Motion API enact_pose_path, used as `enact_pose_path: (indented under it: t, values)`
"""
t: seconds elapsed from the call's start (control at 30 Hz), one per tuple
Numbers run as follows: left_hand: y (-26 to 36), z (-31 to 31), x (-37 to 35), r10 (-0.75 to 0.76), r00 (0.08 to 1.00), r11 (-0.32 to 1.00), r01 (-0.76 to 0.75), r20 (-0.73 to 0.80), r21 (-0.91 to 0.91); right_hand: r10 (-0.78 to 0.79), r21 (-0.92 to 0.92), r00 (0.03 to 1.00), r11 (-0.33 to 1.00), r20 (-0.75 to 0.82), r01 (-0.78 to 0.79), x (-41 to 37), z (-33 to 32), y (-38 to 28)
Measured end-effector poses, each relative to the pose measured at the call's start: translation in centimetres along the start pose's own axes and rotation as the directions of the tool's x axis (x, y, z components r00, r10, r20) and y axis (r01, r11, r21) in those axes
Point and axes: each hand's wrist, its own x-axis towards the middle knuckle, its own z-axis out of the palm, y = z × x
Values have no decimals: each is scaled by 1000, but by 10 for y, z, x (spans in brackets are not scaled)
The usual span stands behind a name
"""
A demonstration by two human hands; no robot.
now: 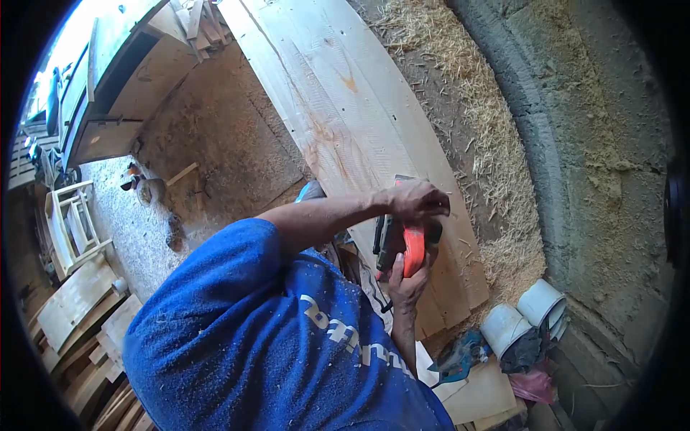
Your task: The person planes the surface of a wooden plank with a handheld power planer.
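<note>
Wrapped around the rear of a red-and-black handheld power tool (pixel 414 250), the bare right hand (pixel 410 283) has a closed hold, thumb showing on the side nearest the body, some fingers hidden. Ahead of it, the bare left hand (pixel 417 200) lies bent over the tool's front; whether those fingers clasp it or only press, I cannot tell. Beneath both hands, the tool sits over a long, pale board of joined wooden planks (pixel 345 93), which runs well ahead of the grip. Good handling here, I judge, means holding the sole flat, steering from the rear and weighting the front lightly, with even pressure so neither end digs in. Brown-streaked grain lies ahead of the left hand, and a slower pace would suit it. Just on the body side of the right hand hangs a thin black cord (pixel 378 293); it should trail clear of the board's edge.
</note>
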Motion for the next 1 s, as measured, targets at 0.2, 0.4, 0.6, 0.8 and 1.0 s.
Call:
enact_pose_path:
  t: [0.2, 0.4, 0.6, 0.8, 1.0]
  values:
    - [-6, -4, -2, -76, 920, 994, 102, -385, 46, -34, -70, 999, 997, 26, 35, 21, 6, 2]
    - [-75, -247, -92, 112, 442, 905, 324, -890, 275, -263, 75, 963, 963, 62, 258, 148, 66, -48]
    - [-112, -366, -169, 246, 442, 141, 864, -863, 483, -440, 27, 898, 897, -22, 440, 290, 154, -97]
    - [-101, -360, -166, 226, 426, 178, 866, -876, 467, -482, 92, 873, 875, 74, 475, 407, 220, -191]
    - [-97, -359, -167, 186, 407, 205, 874, -894, 440, -625, -132, 777, 767, 74, 628, 512, 309, -252]
